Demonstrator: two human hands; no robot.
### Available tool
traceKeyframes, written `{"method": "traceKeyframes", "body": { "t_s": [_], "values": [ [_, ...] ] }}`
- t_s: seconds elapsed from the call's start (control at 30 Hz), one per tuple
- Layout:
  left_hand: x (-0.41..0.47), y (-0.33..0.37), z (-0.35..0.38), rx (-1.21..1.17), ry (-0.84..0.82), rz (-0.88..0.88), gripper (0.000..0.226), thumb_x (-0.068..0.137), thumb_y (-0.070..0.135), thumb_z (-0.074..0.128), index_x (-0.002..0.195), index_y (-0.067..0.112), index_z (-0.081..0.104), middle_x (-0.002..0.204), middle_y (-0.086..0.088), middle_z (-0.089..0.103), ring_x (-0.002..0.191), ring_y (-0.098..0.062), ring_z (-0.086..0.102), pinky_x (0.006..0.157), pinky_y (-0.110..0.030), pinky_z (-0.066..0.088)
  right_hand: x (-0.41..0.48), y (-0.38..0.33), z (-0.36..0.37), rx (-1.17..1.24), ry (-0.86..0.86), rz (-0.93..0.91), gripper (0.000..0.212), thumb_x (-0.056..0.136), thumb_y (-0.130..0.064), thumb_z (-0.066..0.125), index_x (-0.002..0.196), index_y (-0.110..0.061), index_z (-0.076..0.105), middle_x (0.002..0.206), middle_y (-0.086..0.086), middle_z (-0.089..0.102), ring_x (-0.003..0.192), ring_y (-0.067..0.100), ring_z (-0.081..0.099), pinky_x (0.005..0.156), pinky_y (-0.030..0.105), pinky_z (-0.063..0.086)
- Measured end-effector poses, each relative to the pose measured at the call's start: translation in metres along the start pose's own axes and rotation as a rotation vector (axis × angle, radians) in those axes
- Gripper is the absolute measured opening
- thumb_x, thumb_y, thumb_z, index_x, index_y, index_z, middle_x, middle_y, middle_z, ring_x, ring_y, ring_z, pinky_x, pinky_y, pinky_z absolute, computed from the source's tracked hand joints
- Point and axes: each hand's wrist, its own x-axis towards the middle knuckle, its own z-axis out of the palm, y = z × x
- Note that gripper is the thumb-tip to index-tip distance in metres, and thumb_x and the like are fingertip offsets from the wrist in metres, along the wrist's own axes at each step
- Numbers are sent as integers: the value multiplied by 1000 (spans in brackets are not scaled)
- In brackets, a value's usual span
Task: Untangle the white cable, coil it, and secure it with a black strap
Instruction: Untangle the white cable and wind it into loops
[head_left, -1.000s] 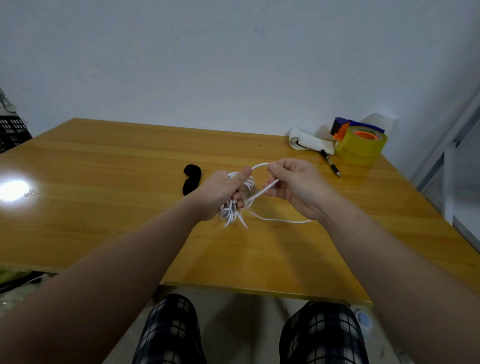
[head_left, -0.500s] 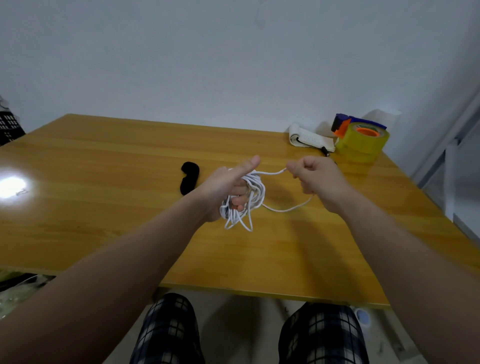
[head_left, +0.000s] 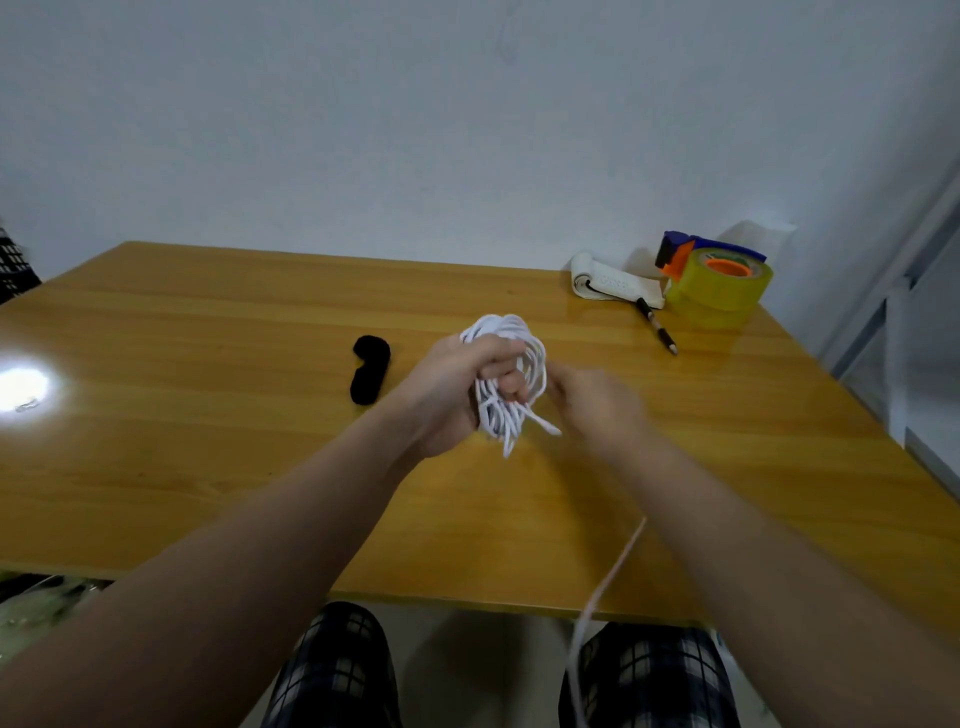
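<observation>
My left hand (head_left: 457, 389) grips a bundle of white cable (head_left: 511, 364) wound in loops around its fingers, held above the middle of the wooden table (head_left: 208, 467). A short cable end sticks out at the bottom right of the bundle. My right hand (head_left: 597, 400) is blurred by motion just right of the coil, fingers towards it, and seems to hold a strand. A pale blurred strand (head_left: 608, 582) runs from under my right wrist down past the table's front edge. The black strap (head_left: 370, 369) lies on the table left of my left hand.
At the back right of the table stand a yellow tape roll in a blue and orange dispenser (head_left: 719, 283), a white notepad (head_left: 613, 283) and a black pen (head_left: 657, 326). A bright light reflection sits at the far left. My checked trouser legs show below the front edge.
The coil in my left hand has grown and turned upright. My right hand has swung from the upper right down and close to the coil. A loose strand now hangs past the front edge.
</observation>
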Motion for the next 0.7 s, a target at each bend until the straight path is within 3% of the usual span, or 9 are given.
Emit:
{"method": "traceKeyframes", "body": {
  "t_s": [0.1, 0.2, 0.3, 0.4, 0.5, 0.6, 0.7],
  "values": [
    [12, 17, 0, -159, 81, 104, 36, 98, 10, 41, 63, 14, 35, 44, 5, 37, 44, -10, 45, 63, -26, 46, -9, -14, 16, -20, -164, -131, 27, 100, -27, 31, 123, -26, 46, 112, 12, 62, 100, 34, 59, 78, 39, 47],
    [24, 39, -8, -163, 201, 181, 35, 99, 15, 42, 64, 11, 39, 53, -2, 48, 49, -14, 53, 65, -30, 45, -21, -20, 25, -22, -305, -186, 36, 102, -30, 29, 137, -27, 35, 126, 14, 58, 111, 34, 56, 84, 38, 43],
    [31, 45, -21, -111, 387, 208, 29, 97, 9, 43, 69, 6, 44, 60, -7, 53, 57, -19, 53, 61, -34, 47, -29, -27, 18, -72, -288, -295, 38, 102, -34, 28, 140, -30, 34, 131, 10, 56, 115, 31, 54, 84, 36, 42],
    [34, 32, -36, 219, 535, 178, 11, 95, 11, 49, 89, 3, 45, 75, -14, 54, 64, -25, 56, 70, -47, 53, -31, -34, 5, -185, -192, -431, 36, 102, -33, 30, 137, -33, 37, 129, 2, 59, 113, 28, 56, 79, 35, 43],
    [30, 21, -49, 622, 584, 109, 18, 94, 19, 51, 100, 7, 40, 87, -13, 51, 70, -21, 54, 64, -34, 48, -33, -35, -9, -238, -35, -535, 34, 101, -38, 29, 129, -32, 48, 120, -3, 64, 110, 24, 59, 73, 34, 44],
    [24, 17, -54, 789, 566, 102, 22, 95, 25, 50, 98, 9, 37, 96, -13, 47, 84, -21, 50, 69, -34, 43, -33, -31, -21, -172, 95, -614, 31, 100, -37, 34, 118, -30, 57, 112, -8, 66, 106, 21, 59, 64, 29, 35],
    [14, 17, -48, 1011, 424, 146, 25, 98, 30, 48, 94, 10, 33, 87, -6, 39, 77, -14, 43, 65, -26, 38, -31, -30, -28, -76, 170, -664, 28, 96, -33, 41, 109, -27, 65, 97, -5, 69, 94, 24, 63, 61, 31, 39]
  ]
}}
